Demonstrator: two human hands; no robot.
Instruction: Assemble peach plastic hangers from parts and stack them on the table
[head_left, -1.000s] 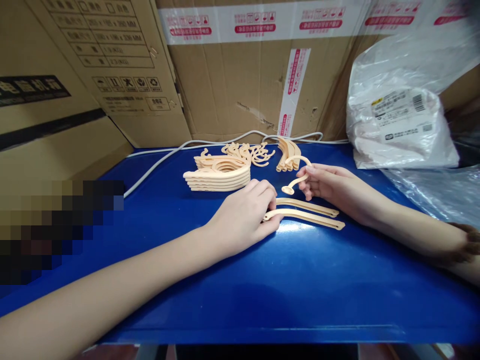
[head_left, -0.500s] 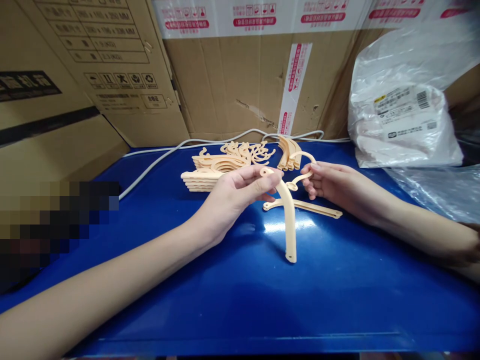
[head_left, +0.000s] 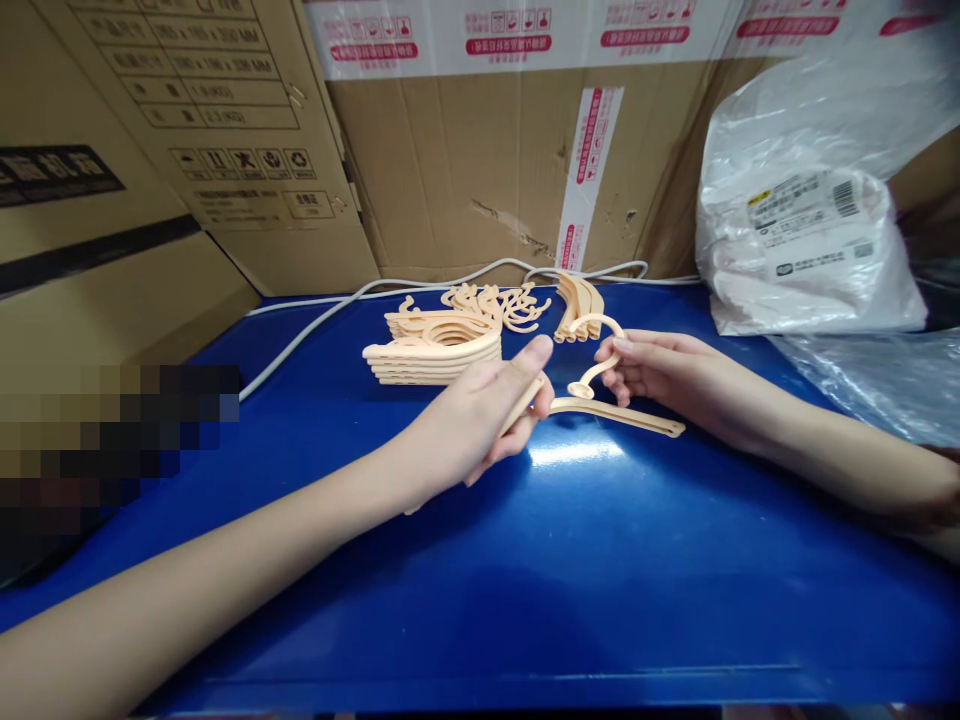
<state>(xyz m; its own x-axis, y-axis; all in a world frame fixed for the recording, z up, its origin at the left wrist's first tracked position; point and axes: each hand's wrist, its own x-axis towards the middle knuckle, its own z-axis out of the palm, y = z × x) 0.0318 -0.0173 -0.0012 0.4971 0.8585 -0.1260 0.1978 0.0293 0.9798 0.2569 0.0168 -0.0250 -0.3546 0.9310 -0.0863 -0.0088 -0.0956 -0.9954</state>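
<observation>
My left hand [head_left: 495, 410] is closed around a cream plastic hanger arm [head_left: 519, 408], most of which the palm and fingers hide. Between the thumb and fingers of my right hand [head_left: 652, 360] is a cream hanger hook [head_left: 598, 372], its round flat base hanging down toward the left. Just below that hook, another hanger arm [head_left: 622, 413] lies on the blue table, its left end close to my left fingertips. Behind my left hand stands a stack of hanger arms [head_left: 431, 360].
A pile of loose hooks [head_left: 495, 300] and a bundle of curved hanger arms [head_left: 577, 305] lie at the back. A white cable [head_left: 330, 310] runs along cardboard boxes [head_left: 465, 170]. A white plastic bag [head_left: 810, 240] sits at the right on the blue table [head_left: 600, 600].
My left hand has turned the hanger arm from hanging downward to lying along the palm, and has moved slightly lower. The hook in my right hand has shifted a little left and down.
</observation>
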